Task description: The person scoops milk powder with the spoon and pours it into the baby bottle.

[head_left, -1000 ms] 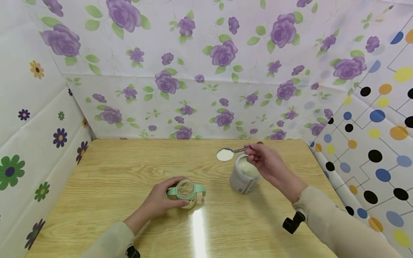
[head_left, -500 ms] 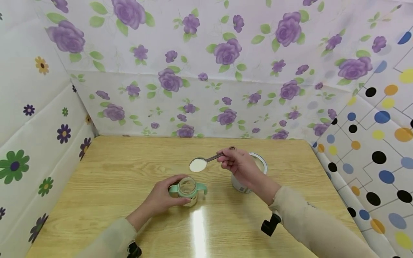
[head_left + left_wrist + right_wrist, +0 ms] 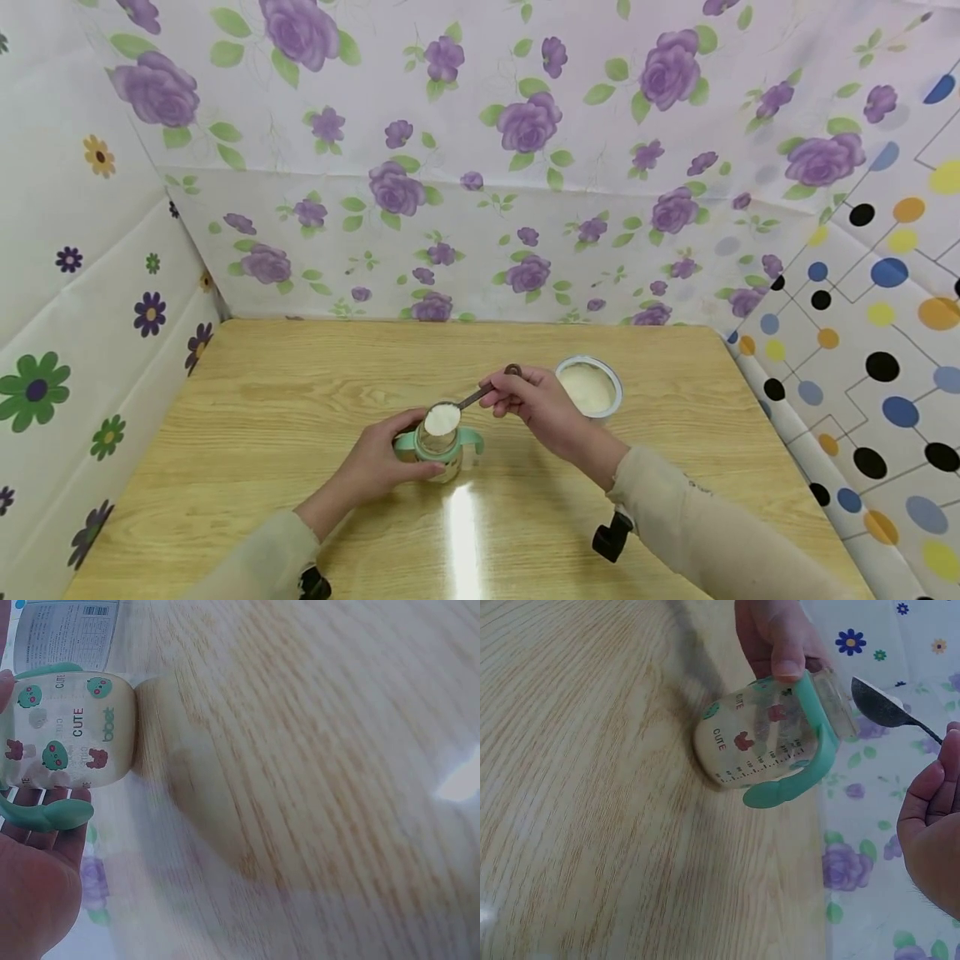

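Observation:
A clear baby bottle (image 3: pixel 447 469) with mint-green handles stands uncapped on the table; cartoon prints and a measuring scale show on it in the right wrist view. My left hand (image 3: pixel 382 458) grips it from the left, thumb on the near side. In my right hand (image 3: pixel 542 412) the handle of a metal spoon (image 3: pixel 476 396) is pinched between thumb and fingers. White powder (image 3: pixel 442 419) heaps the spoon's bowl, which hangs over the bottle's mouth in the head view. From the right wrist, the bowl (image 3: pixel 881 706) appears just off the bottle's rim.
To the right, behind my right forearm, stands a can (image 3: pixel 617 398) with pale powder inside; its printed side (image 3: pixel 67 634) shows in the left wrist view. The wooden table (image 3: pixel 315 367) is enclosed by flowered and dotted cloth walls.
My right hand has carried the powder-filled spoon left and down from above the can to over the bottle's mouth. The left hand keeps its grip on the bottle.

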Available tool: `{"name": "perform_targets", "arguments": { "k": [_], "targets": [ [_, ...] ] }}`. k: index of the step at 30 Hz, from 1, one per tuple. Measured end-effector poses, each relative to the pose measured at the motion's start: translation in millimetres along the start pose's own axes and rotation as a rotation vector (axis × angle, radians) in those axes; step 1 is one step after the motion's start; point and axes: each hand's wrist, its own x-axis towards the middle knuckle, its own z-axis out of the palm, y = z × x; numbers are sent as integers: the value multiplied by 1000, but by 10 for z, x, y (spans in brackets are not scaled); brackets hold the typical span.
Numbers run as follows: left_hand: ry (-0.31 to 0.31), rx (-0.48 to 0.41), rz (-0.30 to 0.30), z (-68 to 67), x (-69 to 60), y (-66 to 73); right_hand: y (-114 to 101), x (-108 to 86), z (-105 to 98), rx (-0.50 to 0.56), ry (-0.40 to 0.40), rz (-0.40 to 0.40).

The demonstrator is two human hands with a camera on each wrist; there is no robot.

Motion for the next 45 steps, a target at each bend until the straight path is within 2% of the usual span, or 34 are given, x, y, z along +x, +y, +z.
{"name": "perform_targets", "arguments": {
  "k": [7,14,20,29,34,39,45],
  "targets": [
    [-8,6,3,-12,-7,16,46,33,32,-77,-15,4],
    [-4,16,24,-9,-3,12,46,27,71,-201,-28,-7],
    [-4,17,26,-12,-6,9,33,0,75,-254,-51,-19],
    [-11,23,31,-20,-12,5,84,-12,84,-381,-162,-113],
    [-14,32,38,-17,-11,-8,105,-41,92,-487,-208,-160],
    [-11,29,50,-18,-9,-14,103,-70,105,-612,-218,-195],
    [-12,37,55,-18,-9,-15,90,-96,94,-711,-196,-259]
  ]
}}
